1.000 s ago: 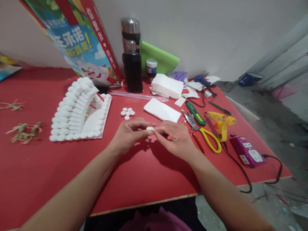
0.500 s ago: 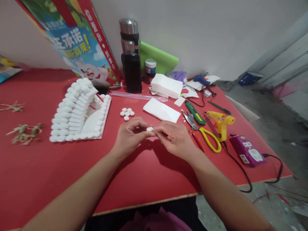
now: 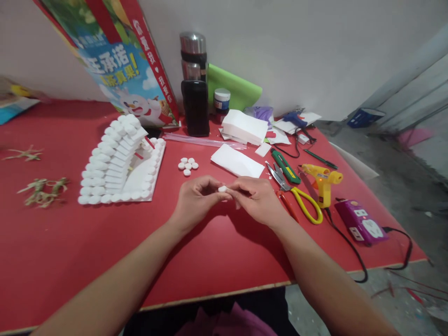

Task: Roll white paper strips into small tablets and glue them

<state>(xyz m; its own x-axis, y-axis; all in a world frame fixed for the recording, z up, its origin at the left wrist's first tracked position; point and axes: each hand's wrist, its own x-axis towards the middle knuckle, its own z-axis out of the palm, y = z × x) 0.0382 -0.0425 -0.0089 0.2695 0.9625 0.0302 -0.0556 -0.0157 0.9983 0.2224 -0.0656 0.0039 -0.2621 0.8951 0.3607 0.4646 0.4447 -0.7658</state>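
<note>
A small white round piece (image 3: 222, 189), perhaps rolled paper, is pinched between the fingertips of both hands. My left hand (image 3: 198, 200) has thumb and forefinger closed on its left side. From the right, my right hand (image 3: 255, 198) presses its fingertips on the same piece. Beyond the left hand lies a cluster of similar white discs (image 3: 188, 165) on the table. Just behind the hands rests a folded white paper sheet (image 3: 237, 161). Farther left stands a white stepped model (image 3: 121, 163) edged with rows of these round pieces.
On the right of the red table (image 3: 224, 261) lie yellow-handled scissors (image 3: 304, 205), a green cutter (image 3: 286, 166), a yellow glue gun (image 3: 324, 182) and a purple power strip (image 3: 362, 221). At the back stand a phone (image 3: 195, 108), a flask (image 3: 193, 44) and a printed bag (image 3: 129, 70).
The whole view has shifted slightly, so things sit a little farther right. My right fingers have closed in on the white piece; both hands still hold it in about the same place.
</note>
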